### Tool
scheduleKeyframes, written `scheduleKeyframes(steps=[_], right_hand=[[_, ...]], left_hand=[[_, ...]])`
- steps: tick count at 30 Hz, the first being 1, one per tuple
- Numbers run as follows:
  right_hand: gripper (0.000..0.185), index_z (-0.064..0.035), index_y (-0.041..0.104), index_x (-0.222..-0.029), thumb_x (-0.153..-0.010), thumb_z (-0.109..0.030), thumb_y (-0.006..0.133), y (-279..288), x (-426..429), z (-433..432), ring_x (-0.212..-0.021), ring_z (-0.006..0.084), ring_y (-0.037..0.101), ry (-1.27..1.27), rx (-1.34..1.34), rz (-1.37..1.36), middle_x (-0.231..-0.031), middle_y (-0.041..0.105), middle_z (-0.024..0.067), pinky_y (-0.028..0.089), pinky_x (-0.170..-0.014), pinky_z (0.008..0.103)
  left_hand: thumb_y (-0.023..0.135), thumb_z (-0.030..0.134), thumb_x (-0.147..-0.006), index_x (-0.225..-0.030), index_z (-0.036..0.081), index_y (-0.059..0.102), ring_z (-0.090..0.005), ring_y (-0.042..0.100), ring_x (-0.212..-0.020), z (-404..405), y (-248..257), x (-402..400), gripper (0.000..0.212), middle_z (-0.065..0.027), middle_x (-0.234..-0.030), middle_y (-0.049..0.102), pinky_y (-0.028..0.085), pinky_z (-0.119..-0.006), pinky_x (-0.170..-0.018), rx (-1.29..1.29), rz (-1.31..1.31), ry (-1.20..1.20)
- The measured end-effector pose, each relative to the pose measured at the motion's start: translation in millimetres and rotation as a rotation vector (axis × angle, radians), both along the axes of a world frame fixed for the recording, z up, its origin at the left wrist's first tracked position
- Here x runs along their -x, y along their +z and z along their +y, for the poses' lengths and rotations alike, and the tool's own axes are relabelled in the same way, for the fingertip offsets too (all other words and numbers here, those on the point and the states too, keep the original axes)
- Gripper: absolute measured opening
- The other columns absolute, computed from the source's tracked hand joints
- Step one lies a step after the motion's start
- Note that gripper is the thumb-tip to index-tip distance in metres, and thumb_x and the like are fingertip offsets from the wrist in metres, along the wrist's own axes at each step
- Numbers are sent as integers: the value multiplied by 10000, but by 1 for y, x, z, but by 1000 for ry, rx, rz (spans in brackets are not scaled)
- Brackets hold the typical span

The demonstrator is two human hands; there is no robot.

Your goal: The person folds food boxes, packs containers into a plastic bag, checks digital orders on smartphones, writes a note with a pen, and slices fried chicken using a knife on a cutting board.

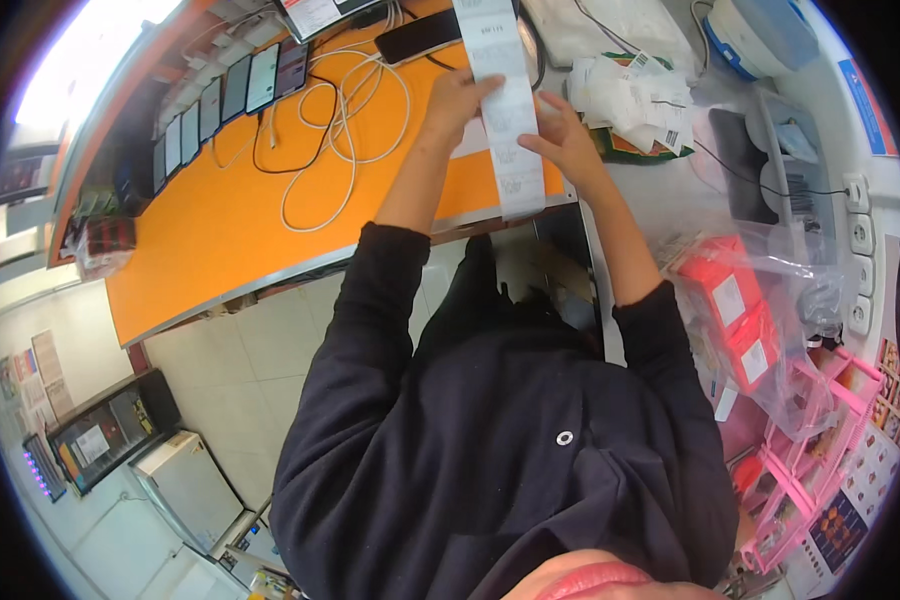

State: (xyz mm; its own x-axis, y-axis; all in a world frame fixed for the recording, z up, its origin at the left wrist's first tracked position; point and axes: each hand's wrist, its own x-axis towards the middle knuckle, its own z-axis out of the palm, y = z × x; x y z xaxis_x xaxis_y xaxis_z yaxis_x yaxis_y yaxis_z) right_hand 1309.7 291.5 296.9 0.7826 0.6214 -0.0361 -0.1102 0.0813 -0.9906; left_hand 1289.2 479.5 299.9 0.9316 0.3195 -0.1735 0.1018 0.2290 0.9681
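Note:
A long strip of white printed paper labels (504, 120) hangs over the front edge of the orange counter (225, 247). My left hand (454, 105) grips its left side, with the thumb across the front. On the strip's right side is my right hand (566, 142); its thumb tip overlaps the paper edge and its fingers are spread. Whether that hand pinches the paper, I cannot tell. A dark smartphone (420, 36) lies behind my left hand. Part of a white sheet (471, 141) shows beneath the strip. The strip's upper end runs out of view.
Several phones (236, 86) stand in a row at the back left. Looped white cables (345, 150) lie on the counter. To the right are crumpled label papers (626, 101), a grey bin (791, 127), red boxes in clear plastic (727, 285) and a pink rack (802, 457).

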Motion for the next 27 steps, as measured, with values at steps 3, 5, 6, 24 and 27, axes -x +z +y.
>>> scheduleKeyframes(steps=[3,5,6,24,27], right_hand=[[567,8,456,-1260,-752,-56,698,-11,7,0,-1050,170,560,212,167,148,-1150,602,97,424,-925,305],[561,3,487,-1238,-726,-46,712,-13,39,1,-1019,145,568,257,209,180,-1109,620,84,425,-915,294],[552,7,498,-1228,-728,-79,715,-12,46,-7,-996,162,578,234,260,196,-1093,625,100,442,-883,307],[273,40,612,-1080,-838,-80,651,-45,62,-21,-913,151,616,89,555,244,-996,666,99,474,-817,279],[261,43,618,-1067,-837,-77,652,-55,60,-28,-907,148,618,76,479,303,-993,668,101,476,-813,282]], left_hand=[[655,91,-816,-913,-58,635,-177,634,-649,38,14,-44,179,-115,-835,667,502,-262,-572,175,-135,115],[595,137,-870,-936,-23,622,-194,661,-742,115,-12,-59,176,-134,-842,664,553,-300,-655,174,-170,5],[578,130,-873,-949,-31,610,-198,656,-732,115,-14,-71,180,-130,-840,660,551,-305,-649,236,-191,14],[581,155,-863,-1022,-33,608,-232,544,-994,71,-15,-36,248,-146,-1060,607,431,-340,-861,-281,-142,371],[564,256,-823,-987,35,586,-309,430,-1111,147,24,-55,277,-172,-1253,488,343,-441,-900,-974,-60,490]])
